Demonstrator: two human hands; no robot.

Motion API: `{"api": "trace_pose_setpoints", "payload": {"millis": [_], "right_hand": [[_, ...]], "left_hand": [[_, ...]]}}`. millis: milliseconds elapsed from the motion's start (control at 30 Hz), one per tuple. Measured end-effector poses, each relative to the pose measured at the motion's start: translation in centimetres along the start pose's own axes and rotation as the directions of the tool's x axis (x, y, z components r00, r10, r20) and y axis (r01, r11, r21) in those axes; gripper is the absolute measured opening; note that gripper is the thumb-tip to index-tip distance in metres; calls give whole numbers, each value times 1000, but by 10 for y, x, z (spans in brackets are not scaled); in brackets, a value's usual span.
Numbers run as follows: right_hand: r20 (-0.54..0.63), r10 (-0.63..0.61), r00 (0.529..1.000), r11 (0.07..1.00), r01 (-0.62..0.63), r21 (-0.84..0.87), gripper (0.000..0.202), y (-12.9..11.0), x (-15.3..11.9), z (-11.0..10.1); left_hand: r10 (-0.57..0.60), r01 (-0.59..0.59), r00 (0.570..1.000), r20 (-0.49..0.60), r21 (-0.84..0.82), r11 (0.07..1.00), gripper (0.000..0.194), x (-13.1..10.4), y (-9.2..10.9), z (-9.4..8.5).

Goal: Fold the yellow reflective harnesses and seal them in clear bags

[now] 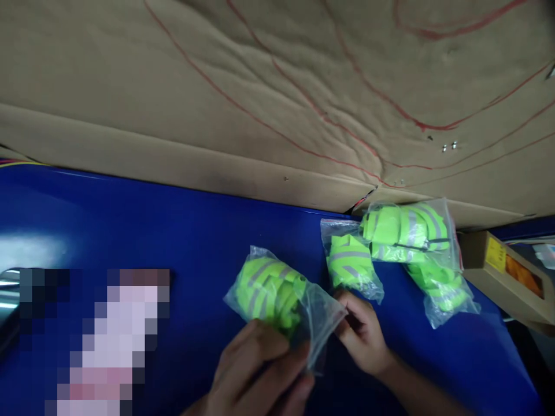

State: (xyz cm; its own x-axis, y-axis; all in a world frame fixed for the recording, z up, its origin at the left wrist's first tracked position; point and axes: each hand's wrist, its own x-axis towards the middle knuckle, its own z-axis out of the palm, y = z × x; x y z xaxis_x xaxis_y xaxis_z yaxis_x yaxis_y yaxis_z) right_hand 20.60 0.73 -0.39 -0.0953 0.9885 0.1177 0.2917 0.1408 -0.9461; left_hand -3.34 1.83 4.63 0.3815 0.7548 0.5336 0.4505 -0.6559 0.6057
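A transparent plastic bag (318,315) with a rolled neon-yellow reflective vest (269,286) inside lies tilted just over the blue table. My left hand (260,370) has its fingers closed on the near side of the bag's loose end. At the opposite corner of that end, my right hand (364,335) pinches the film between thumb and fingers. Whether the bag's mouth is sealed cannot be made out. Beyond my right hand sit several more bagged vests, one bag (351,260) close behind it, another (407,228) stacked at the back, and one (442,286) further right.
The blue table (195,231) runs back to a wall of brown cardboard (260,127) marked with red lines. A cardboard box (503,271) with a yellow label stands at the right. At far left is a dark glossy object (11,306) beside a pixelated patch.
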Motion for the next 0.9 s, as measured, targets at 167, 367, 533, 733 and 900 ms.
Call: {"api": "trace_pose_setpoints", "payload": {"millis": [167, 367, 533, 733, 900], "right_hand": [[-50, 73, 996, 996, -70, 61, 26, 5, -3, 3], [-72, 192, 979, 966, -176, 188, 30, 10, -3, 10], [-56, 202, 978, 965, -188, 183, 35, 8, 0, 10], [-15, 76, 997, 997, -75, 26, 30, 4, -2, 10], [7, 59, 998, 998, -59, 38, 31, 5, -2, 10]], "left_hand": [[158, -165, 985, 69, 123, 979, 24, 6, -21, 6], [-622, 542, 772, 129, 378, 751, 54, 28, -63, -13], [-777, 695, 593, 212, 353, 627, 50, 30, -65, -35], [-686, 652, 666, 293, 218, 726, 36, 11, -63, -33], [-492, 492, 870, 8, -54, 869, 34, 40, -34, -53]]}}
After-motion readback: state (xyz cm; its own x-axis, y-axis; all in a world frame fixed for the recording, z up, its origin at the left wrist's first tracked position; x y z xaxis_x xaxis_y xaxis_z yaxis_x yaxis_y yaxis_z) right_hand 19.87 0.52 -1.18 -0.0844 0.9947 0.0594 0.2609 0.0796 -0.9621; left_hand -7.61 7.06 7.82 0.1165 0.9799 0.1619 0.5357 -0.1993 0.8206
